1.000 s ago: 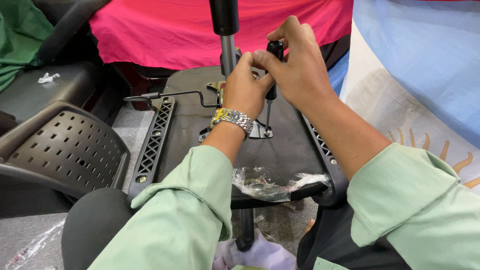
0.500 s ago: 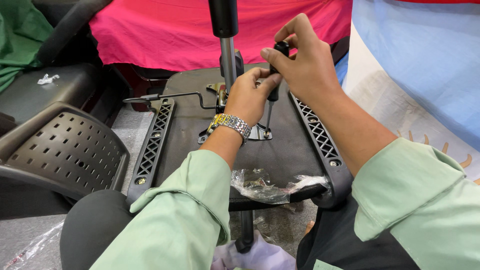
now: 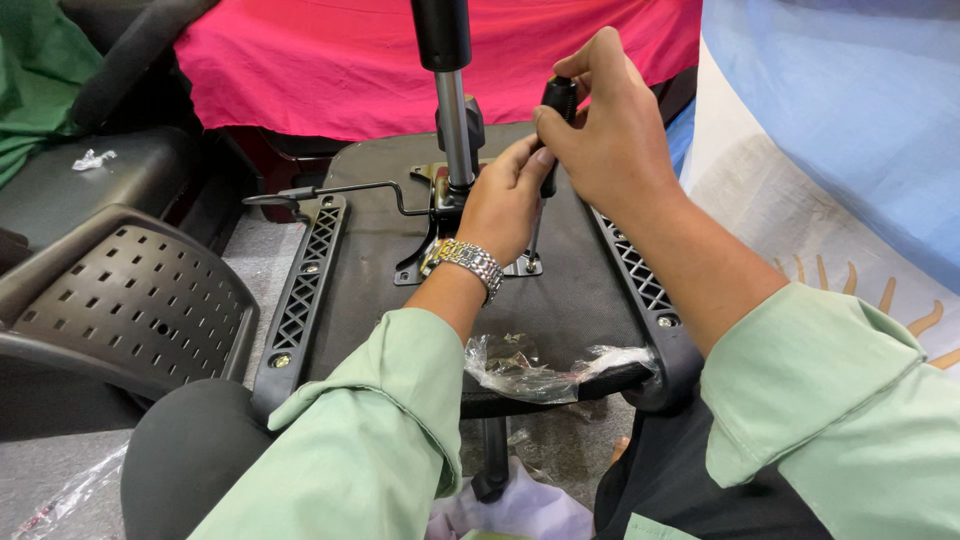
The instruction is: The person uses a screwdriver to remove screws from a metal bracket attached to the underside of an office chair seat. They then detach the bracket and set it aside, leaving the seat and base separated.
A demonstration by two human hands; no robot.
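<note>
With the right hand closed round the screwdriver handle and the left hand pinching its shaft, best keep the tool upright — steady downward pressure — over the mounting plate.

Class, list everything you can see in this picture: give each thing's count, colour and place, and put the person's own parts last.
chair seat underside: one, black, centre
gas lift cylinder: one, black and silver, upright on the seat plate
screwdriver: one, black handle, held upright
lever rod: one, black, left of the plate
plastic bag: one, clear, seat's near edge
perforated backrest: one, dark grey, left
cloth: one, pink, behind
left hand: one, wristwatch, beside the screwdriver shaft
right hand: one, gripping the screwdriver handle
</note>
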